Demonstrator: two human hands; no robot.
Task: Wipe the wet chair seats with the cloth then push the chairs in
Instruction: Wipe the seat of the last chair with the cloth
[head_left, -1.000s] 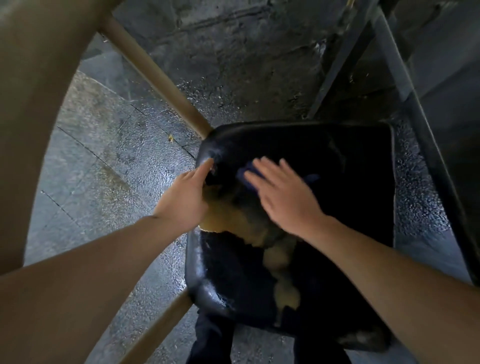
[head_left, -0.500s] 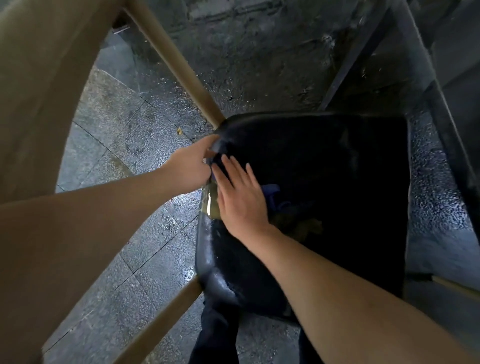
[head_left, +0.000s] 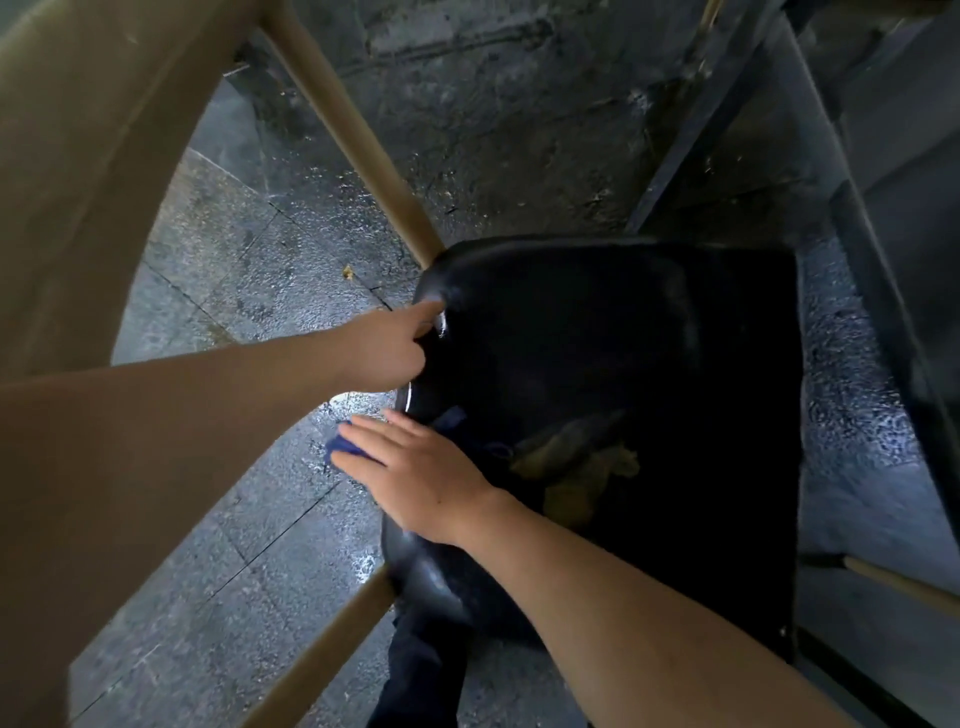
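Note:
A black chair seat (head_left: 649, 364) fills the middle of the view, glossy and wet, with a tan reflection near its centre. My left hand (head_left: 387, 348) grips the seat's left rim, thumb on top. My right hand (head_left: 415, 473) lies flat, fingers together, pressing a blue cloth (head_left: 340, 447) at the seat's left edge. A corner of the cloth sticks out past my fingertips over the floor; more of it shows dark by my thumb.
Tan wooden legs (head_left: 358, 135) and a broad tan chair back (head_left: 67, 182) rise at the left. Wet grey floor tiles (head_left: 234, 312) lie below. Dark metal table legs (head_left: 691, 135) stand at the upper right. My dark trouser leg (head_left: 421, 670) is under the seat.
My right hand has slid the cloth leftward and toward me across the seat, now reaching its left edge. My left hand kept its hold on the rim.

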